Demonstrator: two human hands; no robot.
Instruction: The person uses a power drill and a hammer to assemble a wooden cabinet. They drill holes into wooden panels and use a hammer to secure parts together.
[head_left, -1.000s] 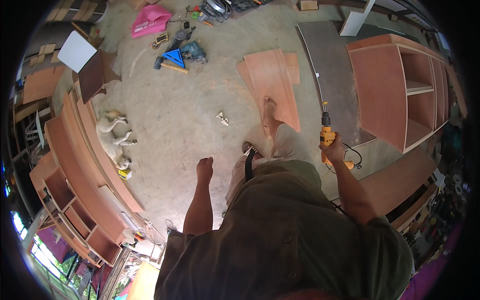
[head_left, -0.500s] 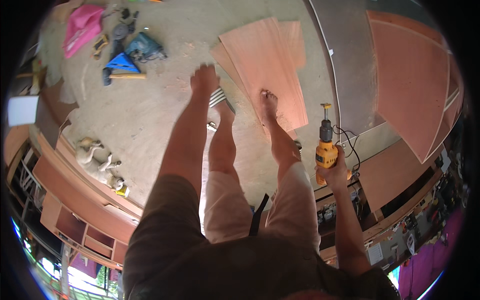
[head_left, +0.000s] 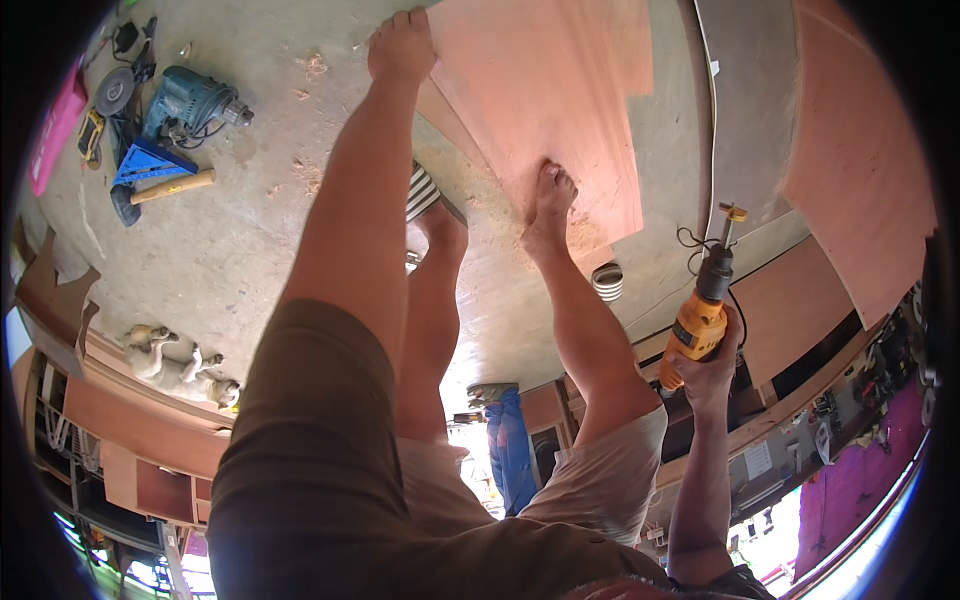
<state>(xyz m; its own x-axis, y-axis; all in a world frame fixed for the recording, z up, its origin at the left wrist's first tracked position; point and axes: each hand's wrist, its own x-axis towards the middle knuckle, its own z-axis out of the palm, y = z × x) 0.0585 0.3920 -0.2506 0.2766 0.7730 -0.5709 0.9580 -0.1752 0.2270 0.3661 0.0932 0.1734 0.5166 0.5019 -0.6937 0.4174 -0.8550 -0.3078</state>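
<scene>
My right hand (head_left: 712, 372) grips a yellow and black corded power drill (head_left: 697, 325) at the right. Its brass-coloured cutting bit (head_left: 733, 213) points up and away, apart from any board. My left arm reaches far forward, and my left hand (head_left: 402, 48) has its fingers curled at the near-left corner edge of a plywood board (head_left: 540, 90); its fingertips are hidden. That board lies on the floor over another sheet. On it rests my bare right foot (head_left: 553, 195), with sawdust beside the heel. A striped slipper (head_left: 424, 192) is at my left foot.
Left on the floor lie a teal drill (head_left: 190, 105), an angle grinder (head_left: 116, 92), a blue triangle square (head_left: 150, 160) and a hammer (head_left: 172, 187). A dog (head_left: 185, 378) lies nearer. A loose striped slipper (head_left: 607, 282) sits behind my right foot. Large plywood sheets (head_left: 865, 150) stand right.
My left hand has reached further forward to the board's edge. The drill in my right hand has shifted right and now tilts rightward. My body leans lower, and the whole view has shifted.
</scene>
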